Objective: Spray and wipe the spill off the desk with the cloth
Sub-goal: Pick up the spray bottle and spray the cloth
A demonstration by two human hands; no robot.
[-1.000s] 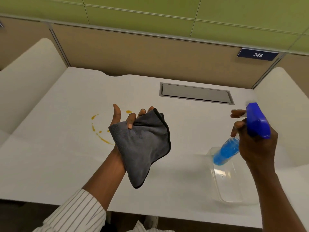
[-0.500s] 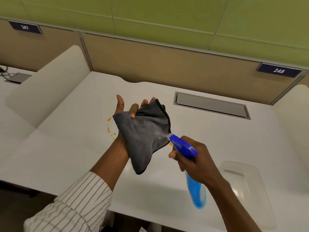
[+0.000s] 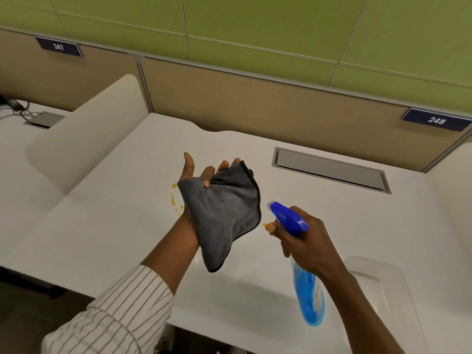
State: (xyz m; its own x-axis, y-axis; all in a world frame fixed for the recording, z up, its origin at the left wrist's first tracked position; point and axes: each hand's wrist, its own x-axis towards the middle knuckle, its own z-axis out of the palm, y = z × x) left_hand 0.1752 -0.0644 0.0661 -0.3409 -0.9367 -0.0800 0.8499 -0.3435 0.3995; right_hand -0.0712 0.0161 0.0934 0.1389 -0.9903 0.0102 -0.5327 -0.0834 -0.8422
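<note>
Nozzle now drawn back from cloth (image 3: 224, 215) pinched in left hand (image 3: 196, 180); right hand (image 3: 306, 241) clenched around spray bottle (image 3: 293, 226); wiping next.

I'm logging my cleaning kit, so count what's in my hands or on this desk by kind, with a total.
Cloth: 1, in the left hand
Spray bottle: 1, in the right hand
Clear tray: 1, on the desk
Total: 3
</note>
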